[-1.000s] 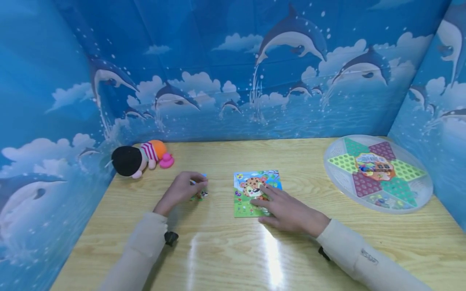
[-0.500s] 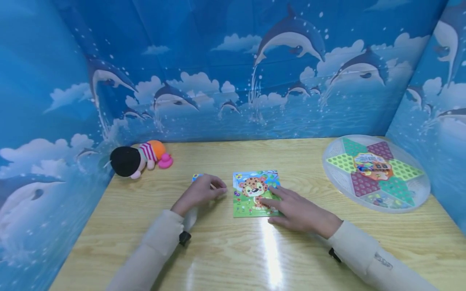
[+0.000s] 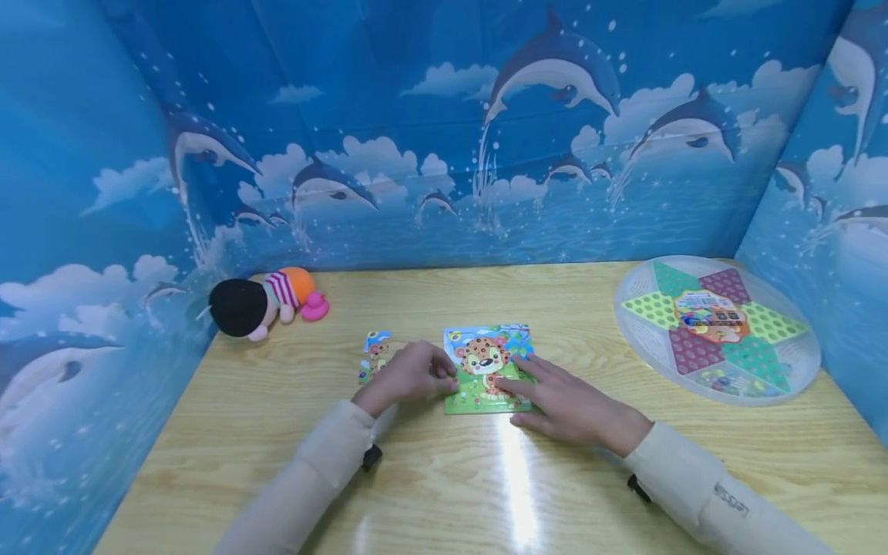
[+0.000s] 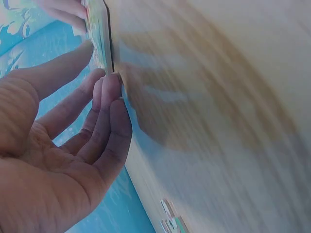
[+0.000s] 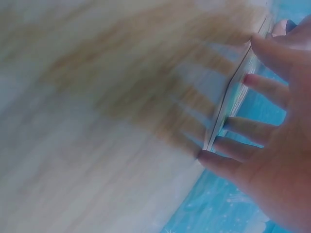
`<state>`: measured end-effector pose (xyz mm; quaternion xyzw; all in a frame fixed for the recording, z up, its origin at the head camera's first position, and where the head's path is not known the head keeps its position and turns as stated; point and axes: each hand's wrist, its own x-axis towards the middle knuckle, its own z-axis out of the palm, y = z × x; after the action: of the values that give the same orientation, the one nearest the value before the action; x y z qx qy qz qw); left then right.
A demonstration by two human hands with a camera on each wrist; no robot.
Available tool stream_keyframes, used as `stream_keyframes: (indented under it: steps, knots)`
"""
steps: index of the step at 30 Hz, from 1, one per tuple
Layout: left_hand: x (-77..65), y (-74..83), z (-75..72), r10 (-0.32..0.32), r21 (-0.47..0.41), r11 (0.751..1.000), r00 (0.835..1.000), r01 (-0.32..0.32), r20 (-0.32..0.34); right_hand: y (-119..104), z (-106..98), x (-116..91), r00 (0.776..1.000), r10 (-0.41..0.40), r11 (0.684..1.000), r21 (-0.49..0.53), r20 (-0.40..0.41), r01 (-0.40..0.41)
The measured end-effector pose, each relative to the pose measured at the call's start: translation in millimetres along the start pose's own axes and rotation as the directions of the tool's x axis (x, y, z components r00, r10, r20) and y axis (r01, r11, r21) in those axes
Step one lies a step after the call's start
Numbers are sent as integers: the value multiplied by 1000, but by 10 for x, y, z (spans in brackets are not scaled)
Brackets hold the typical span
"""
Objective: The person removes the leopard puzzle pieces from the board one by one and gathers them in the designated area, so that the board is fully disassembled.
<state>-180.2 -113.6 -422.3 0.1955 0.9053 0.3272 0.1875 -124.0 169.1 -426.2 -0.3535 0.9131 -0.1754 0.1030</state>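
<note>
A square leopard jigsaw puzzle (image 3: pixel 483 356) with a green and blue scene lies flat on the table. My left hand (image 3: pixel 414 372) is at its left edge, fingertips right at the border. In the left wrist view the fingers are extended with nothing visible held, thumb above the puzzle's face. My right hand (image 3: pixel 565 399) rests spread over the lower right part of the puzzle, covering that corner. The right wrist view has its fingers straight along the puzzle edge (image 5: pixel 232 99). Left of the puzzle lies another leopard picture piece (image 3: pixel 377 341), partly hidden behind my left hand.
A doll (image 3: pixel 260 301) in a striped top lies at the back left beside a pink rubber duck (image 3: pixel 315 307). At the right stands a round Chinese checkers board (image 3: pixel 634 301). Dolphin-printed sheets (image 3: pixel 444 131) wall the wooden table (image 3: pixel 416 493) on three sides.
My left hand has moved right from the loose leopard piece to the puzzle's left edge, uncovering part of that piece. My right hand shifted slightly right early on, then stayed.
</note>
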Motion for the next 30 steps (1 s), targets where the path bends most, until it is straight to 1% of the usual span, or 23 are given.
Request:
stream_keyframes:
  steps: [7, 18, 26, 30]
  knots:
    - [-2, 72, 43, -23, 37, 999, 1000, 22, 15, -11, 8, -7, 1000, -1, 1000, 3, -3, 1]
    - [21, 90, 74, 0, 85, 996, 1000, 0, 3, -22, 11, -3, 1000, 1, 1000, -6, -12, -1]
    - [15, 110, 71, -7, 100, 995, 1000, 7, -6, -23, 13, -2, 1000, -10, 1000, -12, -19, 10]
    - [10, 118, 66, 1, 97, 995, 1000, 1, -19, -17, 22, -2, 1000, -12, 1000, -15, -21, 12]
